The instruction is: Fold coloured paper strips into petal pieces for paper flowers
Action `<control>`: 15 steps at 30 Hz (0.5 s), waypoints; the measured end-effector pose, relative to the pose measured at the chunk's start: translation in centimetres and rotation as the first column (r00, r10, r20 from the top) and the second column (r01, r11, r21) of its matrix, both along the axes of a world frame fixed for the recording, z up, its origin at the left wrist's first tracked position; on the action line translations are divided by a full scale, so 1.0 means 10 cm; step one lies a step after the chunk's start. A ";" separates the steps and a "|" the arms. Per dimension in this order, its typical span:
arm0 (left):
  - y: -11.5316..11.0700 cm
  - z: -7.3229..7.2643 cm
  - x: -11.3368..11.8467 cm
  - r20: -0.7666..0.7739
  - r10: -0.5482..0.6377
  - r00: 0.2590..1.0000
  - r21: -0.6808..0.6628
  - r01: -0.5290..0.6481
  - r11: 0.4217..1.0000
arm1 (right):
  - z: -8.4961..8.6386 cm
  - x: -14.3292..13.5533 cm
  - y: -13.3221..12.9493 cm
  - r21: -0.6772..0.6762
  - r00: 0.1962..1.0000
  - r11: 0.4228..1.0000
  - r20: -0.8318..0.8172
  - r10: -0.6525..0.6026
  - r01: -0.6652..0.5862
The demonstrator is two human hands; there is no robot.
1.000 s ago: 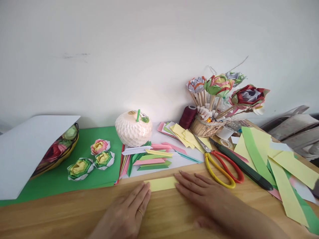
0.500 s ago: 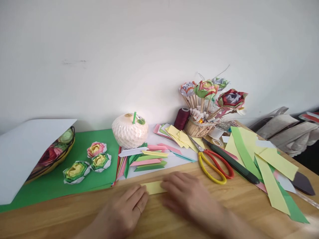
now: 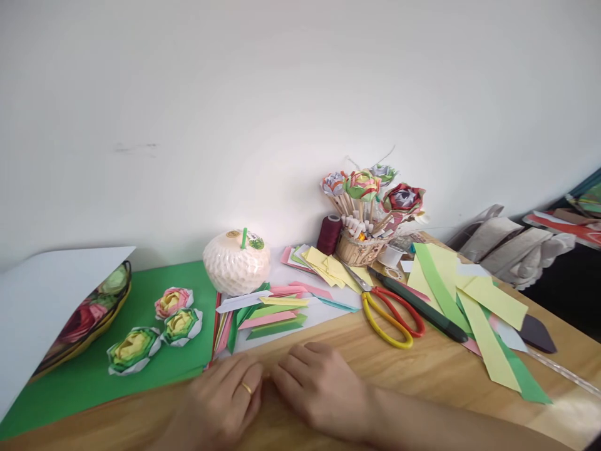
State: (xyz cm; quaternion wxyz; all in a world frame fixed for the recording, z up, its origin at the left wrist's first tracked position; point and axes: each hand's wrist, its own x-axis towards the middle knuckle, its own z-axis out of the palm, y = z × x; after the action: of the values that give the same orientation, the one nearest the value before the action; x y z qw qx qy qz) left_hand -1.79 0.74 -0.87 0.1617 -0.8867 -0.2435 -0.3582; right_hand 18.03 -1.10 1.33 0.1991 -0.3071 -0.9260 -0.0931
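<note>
Paper strips just beyond left hand and right hand (both curled; can't tell what's held).

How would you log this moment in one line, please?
left hand: curled over wooden table; right hand: curled, beside left; anything held: hidden; scissors: on table, untouched

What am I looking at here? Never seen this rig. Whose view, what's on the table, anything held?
No machine: these are a person's bare left hand and right hand, seen by one camera on the person's head, looking forward and down. The wooden table carries folded paper pieces, scissors, paper strips and a green sheet with three paper flowers. The hands are close together, fingers curled; anything under or between them is hidden, so I can't tell what's held.
</note>
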 end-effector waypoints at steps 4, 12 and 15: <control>0.01 0.08 -0.04 -0.017 -0.095 0.995 -0.120 0.093 0.988 | 0.00 -0.02 0.02 -0.129 0.998 0.992 -0.061 0.001 -0.009; 0.09 0.06 -0.21 0.113 0.044 0.993 -0.637 0.039 0.770 | 0.05 0.36 0.23 -0.398 0.972 0.917 -0.200 -0.122 0.034; 0.12 0.04 -0.29 0.079 0.218 0.973 -0.832 -0.057 0.552 | 0.14 0.44 0.27 -0.514 0.929 0.857 -0.299 -0.219 0.036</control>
State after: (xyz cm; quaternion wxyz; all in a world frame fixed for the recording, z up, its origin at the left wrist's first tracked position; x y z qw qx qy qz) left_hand -4.69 1.93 -0.46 -0.2650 -0.8029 -0.4640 -0.2644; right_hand 22.42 1.64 2.72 0.2662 -0.4212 -0.8455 0.1920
